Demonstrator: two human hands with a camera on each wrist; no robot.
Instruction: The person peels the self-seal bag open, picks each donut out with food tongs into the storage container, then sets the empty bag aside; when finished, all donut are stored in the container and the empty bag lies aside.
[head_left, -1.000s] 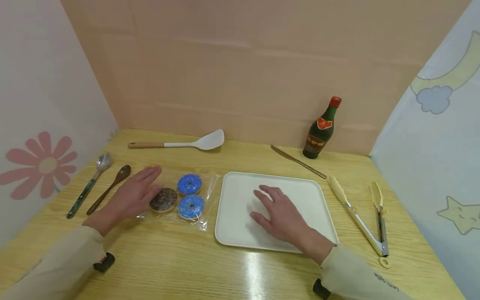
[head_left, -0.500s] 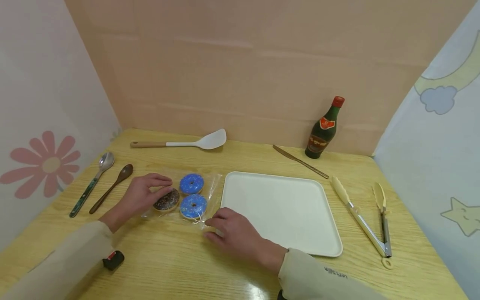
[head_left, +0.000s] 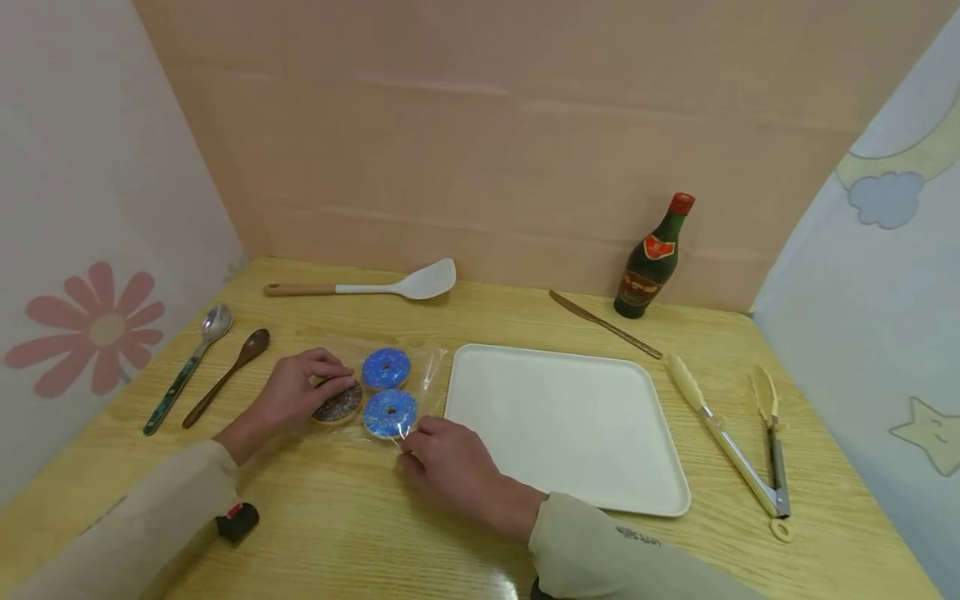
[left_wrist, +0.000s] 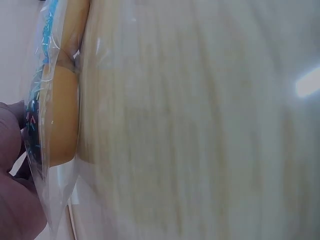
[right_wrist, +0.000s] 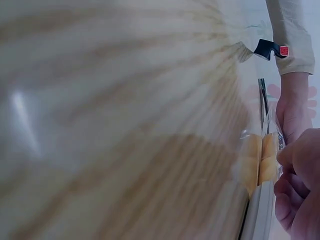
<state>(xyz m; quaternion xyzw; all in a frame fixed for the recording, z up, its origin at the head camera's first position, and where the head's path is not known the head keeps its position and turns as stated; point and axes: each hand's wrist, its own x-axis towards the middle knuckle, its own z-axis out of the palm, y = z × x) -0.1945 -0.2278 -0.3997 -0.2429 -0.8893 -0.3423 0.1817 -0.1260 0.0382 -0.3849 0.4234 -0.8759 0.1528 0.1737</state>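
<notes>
Right hand [head_left: 450, 462] has its grip pinched on the near corner of the bag [head_left: 423, 379], fingers curled at the clear plastic beside the near blue donut [head_left: 390, 412]. Left hand [head_left: 296, 396] curls its grip round the chocolate donut [head_left: 339, 405] through the bag, though the blurred wrist views make the hold hard to confirm. Behind lies a second blue donut [head_left: 386, 367]. Just right of the bag sits a tray [head_left: 570, 425] on the desk [head_left: 337, 525]. Farther back lie a spatula [head_left: 375, 286] and a bottle [head_left: 651, 260].
</notes>
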